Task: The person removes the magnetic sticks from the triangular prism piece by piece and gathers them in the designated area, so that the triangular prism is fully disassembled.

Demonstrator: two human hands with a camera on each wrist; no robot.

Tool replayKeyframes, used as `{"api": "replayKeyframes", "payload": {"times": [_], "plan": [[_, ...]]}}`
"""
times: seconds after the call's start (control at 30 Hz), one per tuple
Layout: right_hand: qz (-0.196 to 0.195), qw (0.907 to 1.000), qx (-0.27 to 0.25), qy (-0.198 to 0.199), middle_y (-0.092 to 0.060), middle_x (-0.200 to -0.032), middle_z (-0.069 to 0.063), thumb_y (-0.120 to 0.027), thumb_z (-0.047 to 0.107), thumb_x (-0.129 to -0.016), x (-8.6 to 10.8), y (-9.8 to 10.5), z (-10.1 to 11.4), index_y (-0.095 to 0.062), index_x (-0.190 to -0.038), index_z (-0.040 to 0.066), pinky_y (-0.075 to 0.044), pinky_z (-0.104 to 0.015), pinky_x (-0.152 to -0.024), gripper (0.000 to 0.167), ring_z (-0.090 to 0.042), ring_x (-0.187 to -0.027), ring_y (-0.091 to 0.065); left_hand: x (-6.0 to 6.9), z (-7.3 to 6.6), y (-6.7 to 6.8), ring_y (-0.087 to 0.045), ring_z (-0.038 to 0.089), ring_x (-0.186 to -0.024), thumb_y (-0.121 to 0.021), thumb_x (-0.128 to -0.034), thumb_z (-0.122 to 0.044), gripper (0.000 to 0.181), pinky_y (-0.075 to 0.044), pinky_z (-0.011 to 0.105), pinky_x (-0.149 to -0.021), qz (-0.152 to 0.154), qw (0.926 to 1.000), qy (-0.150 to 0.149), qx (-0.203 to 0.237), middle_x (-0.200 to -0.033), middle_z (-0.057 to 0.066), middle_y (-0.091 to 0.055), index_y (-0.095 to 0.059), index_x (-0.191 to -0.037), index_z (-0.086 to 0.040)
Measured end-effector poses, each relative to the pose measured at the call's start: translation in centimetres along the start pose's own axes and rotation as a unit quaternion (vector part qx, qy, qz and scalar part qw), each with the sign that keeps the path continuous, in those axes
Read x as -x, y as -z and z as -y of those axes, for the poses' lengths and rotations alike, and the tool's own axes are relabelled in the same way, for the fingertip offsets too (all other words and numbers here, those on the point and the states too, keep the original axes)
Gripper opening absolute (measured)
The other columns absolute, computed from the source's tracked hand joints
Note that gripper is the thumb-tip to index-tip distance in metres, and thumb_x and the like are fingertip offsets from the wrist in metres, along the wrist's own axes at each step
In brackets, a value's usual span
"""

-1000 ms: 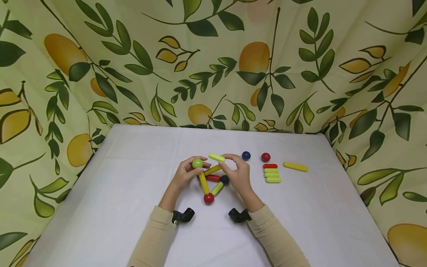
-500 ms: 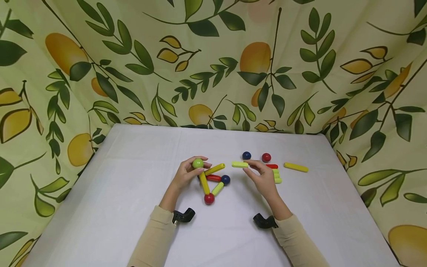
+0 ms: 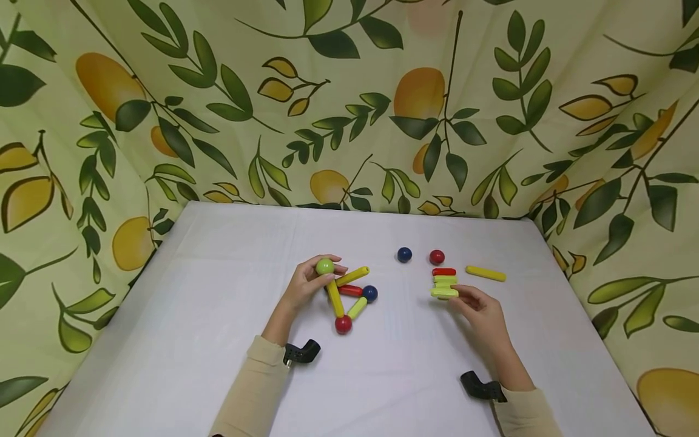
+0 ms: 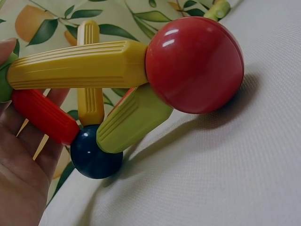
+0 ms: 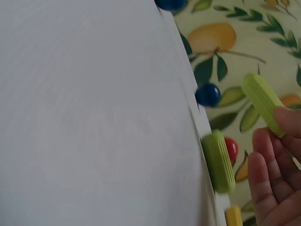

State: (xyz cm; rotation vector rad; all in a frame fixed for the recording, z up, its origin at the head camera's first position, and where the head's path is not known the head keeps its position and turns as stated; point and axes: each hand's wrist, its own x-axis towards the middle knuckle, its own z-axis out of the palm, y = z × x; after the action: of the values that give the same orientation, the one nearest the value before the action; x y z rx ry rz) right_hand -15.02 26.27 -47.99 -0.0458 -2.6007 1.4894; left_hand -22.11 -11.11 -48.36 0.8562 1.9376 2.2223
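Note:
The left hand (image 3: 303,284) pinches a light green ball (image 3: 324,266) at the top of a structure of rods and balls. Yellow rods (image 3: 335,298), a red rod (image 3: 350,291) and a green rod (image 3: 357,308) join it to a red ball (image 3: 343,325) and a blue ball (image 3: 369,294). One yellow rod (image 3: 353,276) points up to the right with a bare end. Between thumb and fingers the right hand (image 3: 486,318) holds a short green rod (image 3: 443,293) at the near end of a row of short rods; in the right wrist view this rod (image 5: 263,101) is raised.
A red rod (image 3: 444,272) and green rods (image 3: 445,280) lie in the row at the right. Behind them are a loose blue ball (image 3: 404,255) and a red ball (image 3: 437,257). A long yellow rod (image 3: 485,273) lies further right. A patterned curtain hangs behind the table.
The right hand has moved right and nearer, from beside the structure to the row of short rods, carrying the green rod. The left hand and the structure have stayed nearly still.

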Motion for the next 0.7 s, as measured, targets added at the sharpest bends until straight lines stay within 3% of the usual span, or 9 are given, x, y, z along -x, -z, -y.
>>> {"api": "replayKeyframes", "payload": {"times": [0.23, 0.7], "plan": [[0.008, 0.9980, 0.041, -0.046, -0.066, -0.097, -0.010, -0.066, 0.027, -0.089, 0.6, 1.2, -2.0, -0.063, -0.118, 0.005, -0.048, -0.013, -0.064, 0.036, 0.001, -0.078, -0.055, 0.0, -0.1, -0.1, -0.065, 0.015, -0.105, -0.051, -0.0894, 0.001, 0.035, -0.049, 0.025, -0.095, 0.000, 1.0000, -0.001, 0.001, -0.110, 0.036, -0.060, -0.048, -0.121, 0.016], [-0.032, 0.9869, 0.158, -0.005, -0.067, -0.087, -0.009, -0.070, 0.012, -0.084, 0.1, 0.1, -3.0, -0.066, -0.109, 0.003, -0.045, -0.014, -0.059, 0.027, -0.009, -0.072, -0.053, 0.1, 0.0, -0.1, -0.064, 0.015, -0.106, -0.051, -0.0897, -0.001, 0.034, -0.048, 0.024, -0.096, 0.001, 1.0000, 0.003, -0.001, -0.111, 0.037, -0.059, -0.051, -0.121, 0.011]]}}
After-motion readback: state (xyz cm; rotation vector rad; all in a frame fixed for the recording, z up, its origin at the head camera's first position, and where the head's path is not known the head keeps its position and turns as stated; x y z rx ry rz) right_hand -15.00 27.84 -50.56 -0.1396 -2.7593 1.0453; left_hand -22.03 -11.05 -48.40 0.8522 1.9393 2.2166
